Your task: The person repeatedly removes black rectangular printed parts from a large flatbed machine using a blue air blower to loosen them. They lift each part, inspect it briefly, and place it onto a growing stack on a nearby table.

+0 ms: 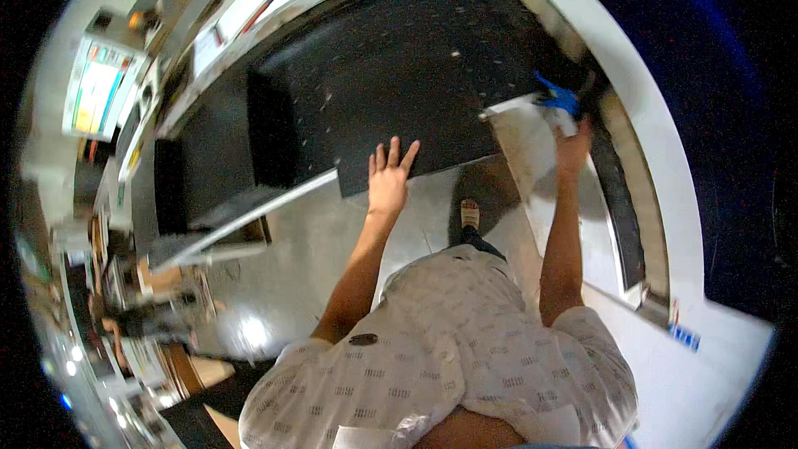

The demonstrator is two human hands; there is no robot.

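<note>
My left hand [387,181] lies with its fingers stretched and spread on the near edge of a black sheet [399,100], which rests on a black work surface. Farther to the right, my right hand [573,145] reaches forward and holds a blurred blue-and-white object [564,103]. Its exact kind cannot be made out. Below that hand is a pale board-like surface [540,166], with a white edge at its far end.
A white curved frame [657,116] borders the right side. At the back left stand a lit screen [104,87] and shelves with papers and boxes. A grey floor [291,274] shows below the bench, with one foot [470,214] on it. Wooden pieces [187,366] sit at the lower left.
</note>
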